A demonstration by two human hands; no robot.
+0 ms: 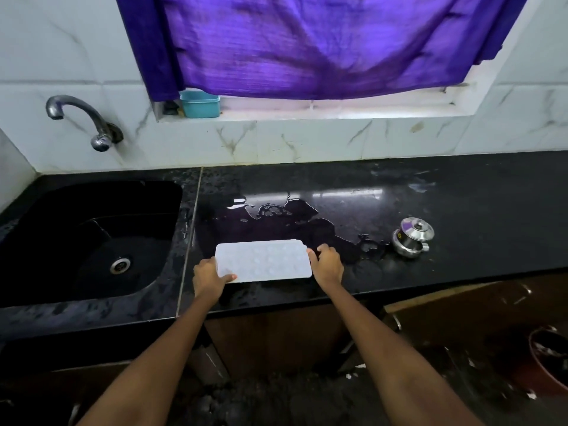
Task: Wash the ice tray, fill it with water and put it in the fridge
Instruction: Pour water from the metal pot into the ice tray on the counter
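- The white ice tray [263, 261] lies flat over the black desk [461, 195], to the right of the sink [92, 241], near the desk's front edge.
- The left hand [209, 276] grips the tray's left end, thumb laid on top and fingers curled under.
- The right hand [327, 264] grips the tray's right end, fingers curled round its edge.
- Whether the tray rests on the desk or is held just above it cannot be told.
- A puddle of water [292, 216] spreads on the desk just behind the tray.
- A small steel lidded pot [412, 238] stands on the desk, well right of the tray.
- A tap [80, 118] juts from the wall behind the sink.
- A teal tub [199, 104] sits on the window ledge under a purple curtain [322, 41], far behind the tray.
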